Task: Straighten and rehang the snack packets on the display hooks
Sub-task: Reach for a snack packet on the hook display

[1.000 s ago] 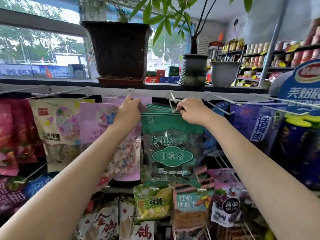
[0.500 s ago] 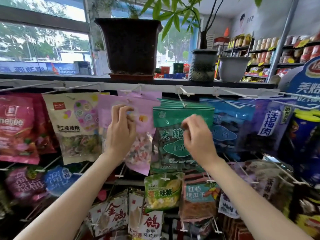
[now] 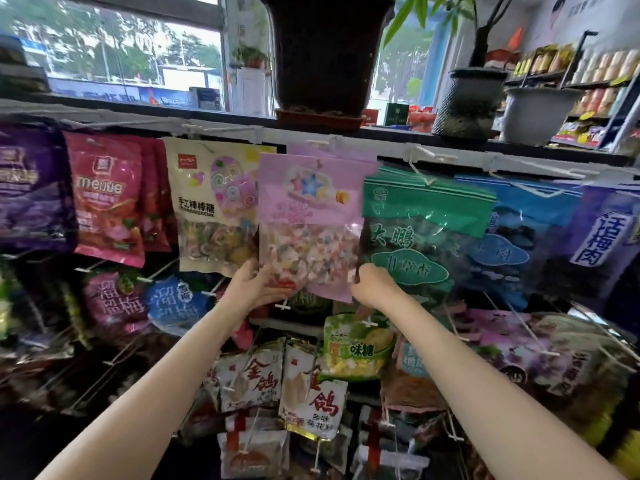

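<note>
- A person's two bare forearms reach up from the bottom of the view to a wall of snack packets hanging on white wire hooks.
- The left hand (image 3: 254,287) holds the lower left corner of a pink candy packet (image 3: 311,216), fingers curled under its bottom edge and thumb on the front: a closed grip on the packet.
- The right hand (image 3: 375,284) meets the same packet's lower right edge; its fingers are curled there, seemingly pinching the edge, though the fingertips are hidden behind the hand.
- The pink candy packet hangs in the top row from a hook (image 3: 317,143), with a clear window showing pastel sweets.
- Just left of it hangs a cream lollipop packet (image 3: 214,206); further left, a red packet (image 3: 107,199).
- Just right hangs a stack of green packets (image 3: 426,220), then blue packets (image 3: 519,230).
- Lower rows hold more packets, including a yellow-green packet (image 3: 356,344) below the right hand.
- A dark plant pot (image 3: 325,53) stands on the shelf above the display, in front of a window.
</note>
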Tool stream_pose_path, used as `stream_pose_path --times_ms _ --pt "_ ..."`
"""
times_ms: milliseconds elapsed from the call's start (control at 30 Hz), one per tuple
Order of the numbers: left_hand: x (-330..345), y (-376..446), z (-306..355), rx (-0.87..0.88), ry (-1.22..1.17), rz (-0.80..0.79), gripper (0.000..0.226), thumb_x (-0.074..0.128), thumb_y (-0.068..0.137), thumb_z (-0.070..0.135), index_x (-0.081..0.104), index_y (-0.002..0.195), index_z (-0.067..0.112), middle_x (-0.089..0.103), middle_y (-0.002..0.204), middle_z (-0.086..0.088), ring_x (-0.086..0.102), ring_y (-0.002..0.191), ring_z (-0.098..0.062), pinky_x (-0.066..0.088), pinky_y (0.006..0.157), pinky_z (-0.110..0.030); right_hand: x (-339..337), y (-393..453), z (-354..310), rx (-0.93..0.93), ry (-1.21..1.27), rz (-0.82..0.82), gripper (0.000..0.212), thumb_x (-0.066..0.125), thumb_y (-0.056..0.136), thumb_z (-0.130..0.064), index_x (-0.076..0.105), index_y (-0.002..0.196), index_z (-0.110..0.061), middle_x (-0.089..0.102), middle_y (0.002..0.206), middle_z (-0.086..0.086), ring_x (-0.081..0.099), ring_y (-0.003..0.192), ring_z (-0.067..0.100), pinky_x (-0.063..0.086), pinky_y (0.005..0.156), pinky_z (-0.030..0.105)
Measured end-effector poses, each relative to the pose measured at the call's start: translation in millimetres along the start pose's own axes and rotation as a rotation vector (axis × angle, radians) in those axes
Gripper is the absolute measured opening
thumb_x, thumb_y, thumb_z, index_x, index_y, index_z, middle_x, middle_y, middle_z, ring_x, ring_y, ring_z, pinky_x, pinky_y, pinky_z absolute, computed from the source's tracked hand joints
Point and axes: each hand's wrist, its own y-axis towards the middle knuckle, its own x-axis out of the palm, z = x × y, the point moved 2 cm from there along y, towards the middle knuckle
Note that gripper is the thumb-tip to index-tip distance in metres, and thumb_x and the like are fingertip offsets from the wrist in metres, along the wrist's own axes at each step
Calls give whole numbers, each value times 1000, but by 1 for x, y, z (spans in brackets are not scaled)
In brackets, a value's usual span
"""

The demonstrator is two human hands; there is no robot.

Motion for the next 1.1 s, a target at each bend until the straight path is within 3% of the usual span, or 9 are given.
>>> stream_pose_path --times_ms 100,200,300,500,667,767,867,1000,1100 --pt "-9 3 4 118 181 86 20 41 98 26 42 107 9 62 98 -10 67 55 -10 54 52 -21 15 -2 4 85 369 -145 17 59 90 -18 57 96 -3 62 88 9 64 67 21 50 55 26" --pt "-23 7 7 209 351 166 18 37 100 30 44 97 13 62 87 -7 68 61 -17 57 57 -30 24 -1 -6 141 808 -185 23 66 82 -1 56 103 -3 66 96 12 67 75 24 58 73 35" --pt "-32 7 13 286 631 296 23 31 101 28 43 93 9 59 83 -16 59 73 -32 45 61 -37 32 0 -20 94 580 -103 31 68 77 1 59 106 -3 64 110 15 64 98 30 53 89 39" --pt "-28 0 15 314 804 385 32 30 100 20 47 120 2 61 97 -26 58 89 -43 42 69 -41 17 -12 -25 -105 175 46 19 50 93 -5 56 111 -1 60 106 9 60 93 23 48 83 27" --pt "-4 0 2 303 836 327 18 32 97 6 42 111 1 59 90 -27 56 75 -39 38 58 -38 1 -11 -5 -129 33 76 22 46 95 -10 54 112 0 59 110 18 58 102 33 46 85 35" --pt "-2 12 -1 219 706 246 22 30 99 20 43 111 6 61 98 -26 61 82 -39 51 72 -45 3 -8 -4 -83 43 68 23 44 94 -6 57 111 3 60 111 20 58 102 35 48 85 36" --pt "-2 16 8 162 728 190 30 27 101 26 41 114 3 59 106 -27 60 91 -41 50 79 -44 2 -2 -4 -54 55 41 20 45 94 -10 61 94 3 62 96 17 60 95 33 45 65 29" --pt "-1 15 29 224 759 244 41 39 98 22 27 131 -1 57 110 -27 57 95 -41 41 71 -38 -26 6 -20 -44 289 163 31 55 92 -30 57 82 0 59 80 16 60 75 27 46 60 30" --pt "5 21 42 235 656 243 50 39 97 13 17 140 0 57 110 -23 57 87 -33 45 68 -37 -46 17 -30 -76 377 319 36 54 92 -21 49 60 -5 60 69 16 65 74 35 54 63 43"
